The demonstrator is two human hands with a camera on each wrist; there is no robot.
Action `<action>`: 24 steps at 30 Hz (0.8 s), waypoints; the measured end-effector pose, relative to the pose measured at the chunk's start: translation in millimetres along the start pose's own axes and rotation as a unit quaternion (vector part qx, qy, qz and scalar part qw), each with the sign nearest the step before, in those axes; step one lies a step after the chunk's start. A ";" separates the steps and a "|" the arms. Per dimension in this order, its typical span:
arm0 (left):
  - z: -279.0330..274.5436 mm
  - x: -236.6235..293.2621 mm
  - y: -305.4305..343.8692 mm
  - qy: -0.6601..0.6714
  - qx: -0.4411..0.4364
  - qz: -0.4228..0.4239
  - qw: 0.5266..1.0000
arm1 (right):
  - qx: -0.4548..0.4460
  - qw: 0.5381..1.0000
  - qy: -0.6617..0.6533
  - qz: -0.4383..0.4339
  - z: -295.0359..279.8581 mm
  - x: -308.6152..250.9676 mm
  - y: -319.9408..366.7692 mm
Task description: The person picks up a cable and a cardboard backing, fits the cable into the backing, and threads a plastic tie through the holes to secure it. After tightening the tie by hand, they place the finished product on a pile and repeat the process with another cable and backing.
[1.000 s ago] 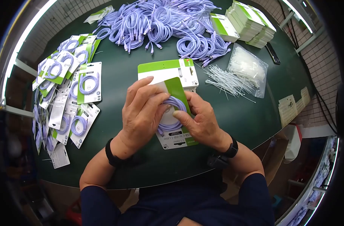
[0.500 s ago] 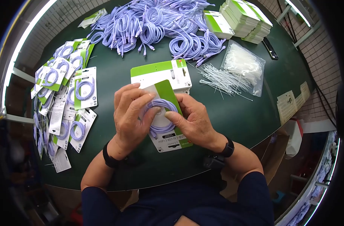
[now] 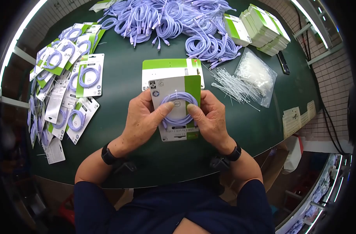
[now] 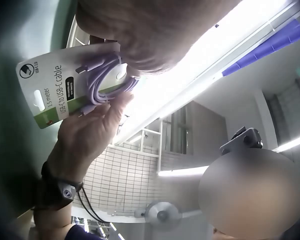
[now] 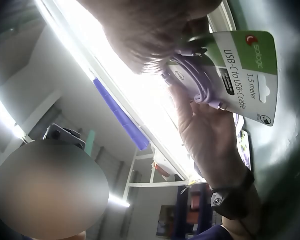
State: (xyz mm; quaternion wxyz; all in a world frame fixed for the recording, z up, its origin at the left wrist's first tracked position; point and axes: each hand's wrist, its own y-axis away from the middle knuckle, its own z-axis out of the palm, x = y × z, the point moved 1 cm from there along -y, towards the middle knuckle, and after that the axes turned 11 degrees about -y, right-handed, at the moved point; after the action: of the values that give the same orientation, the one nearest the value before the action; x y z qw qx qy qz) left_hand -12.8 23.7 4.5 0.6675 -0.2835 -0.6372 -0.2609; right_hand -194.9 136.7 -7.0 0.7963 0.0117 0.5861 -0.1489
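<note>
Both hands hold a white and green packaging card (image 3: 172, 84) with a coiled lilac USB-C cable (image 3: 177, 96) lying on its front. My left hand (image 3: 141, 117) grips the card's left edge, its thumb pressing on the coil. At the opposite edge, my right hand (image 3: 213, 119) pinches card and coil with its thumb on top; most fingers of both hands are hidden behind the card. White tie ends show at the coil's top. Printed text and a hang slot appear on the card (image 4: 45, 80) in the left wrist view. Cable plugs (image 5: 221, 106) show in the right wrist view.
Behind the held card lies a stack of cards (image 3: 162, 66). Many lilac cables (image 3: 154, 19) are heaped at the back, and carded cables (image 3: 88, 76) pile up at left. White cable ties (image 3: 236, 85), their plastic bag (image 3: 256, 70) and card stacks (image 3: 260, 27) are at right.
The left hand has moved from the coil's upper left to the card's left edge, its thumb now on the coil. The card has turned straighter, its top corner uncovered.
</note>
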 end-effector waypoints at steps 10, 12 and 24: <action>-9.5 1.3 -2.6 0.011 -0.056 -0.032 0.998 | -0.007 0.999 -0.051 0.006 2.1 -4.4 -4.6; -9.4 0.9 -2.8 0.053 -0.064 -0.049 0.995 | -0.004 0.999 -0.038 -0.002 3.4 -4.6 -3.4; 20.9 30.5 14.7 -0.549 0.100 0.361 0.748 | 0.091 0.995 -0.027 -0.003 1.2 -0.8 -7.8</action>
State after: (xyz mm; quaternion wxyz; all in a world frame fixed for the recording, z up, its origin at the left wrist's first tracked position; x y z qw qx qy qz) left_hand -15.4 49.3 34.9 0.2720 -0.5182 -0.7662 0.2652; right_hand -196.0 129.2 -4.7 0.8072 0.0784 0.5485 -0.2039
